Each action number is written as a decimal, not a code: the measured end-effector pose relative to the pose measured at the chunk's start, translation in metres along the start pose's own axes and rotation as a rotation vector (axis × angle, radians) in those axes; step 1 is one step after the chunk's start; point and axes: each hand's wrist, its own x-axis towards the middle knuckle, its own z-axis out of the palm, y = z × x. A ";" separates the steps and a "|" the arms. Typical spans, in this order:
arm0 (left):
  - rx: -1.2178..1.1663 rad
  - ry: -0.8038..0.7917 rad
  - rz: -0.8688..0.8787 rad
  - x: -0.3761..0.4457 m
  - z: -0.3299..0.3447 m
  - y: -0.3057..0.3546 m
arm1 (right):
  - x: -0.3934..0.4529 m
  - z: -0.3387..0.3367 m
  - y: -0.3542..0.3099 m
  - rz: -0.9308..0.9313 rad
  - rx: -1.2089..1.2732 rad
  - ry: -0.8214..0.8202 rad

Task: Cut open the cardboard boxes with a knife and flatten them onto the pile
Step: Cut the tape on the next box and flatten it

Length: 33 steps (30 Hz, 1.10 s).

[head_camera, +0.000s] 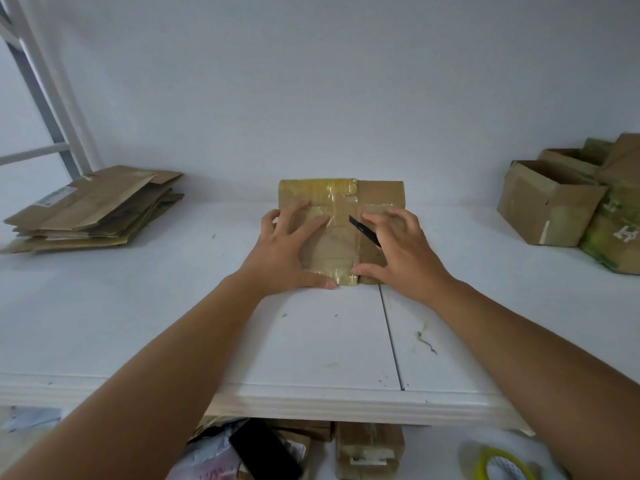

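A flattened box (341, 230), patched with yellowed tape, is lying mid-table (138, 306) against the wall. It is pressed down by the left hand (287, 251), fingers spread straight and flat on the taped face, thumb along the near edge. The right hand (401, 251) is laid on the box's right part, fingers loosely splayed, with a black knife (363, 232) held under them, its tip pointing up-left. A pile (93, 209) of flattened cardboard is seen at far left; uncut boxes (568, 202) are stacked at far right.
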 end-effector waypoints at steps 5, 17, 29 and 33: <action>0.077 0.063 0.035 -0.001 -0.001 0.001 | 0.002 0.003 0.005 -0.012 -0.101 -0.058; 0.165 0.107 0.084 0.001 0.004 -0.006 | 0.003 0.010 0.012 -0.026 -0.068 -0.046; 0.119 0.049 0.034 -0.001 -0.004 0.000 | 0.003 0.011 0.011 0.067 0.050 0.036; 0.079 0.093 0.069 0.003 -0.004 0.000 | 0.004 0.009 0.015 0.274 0.225 0.172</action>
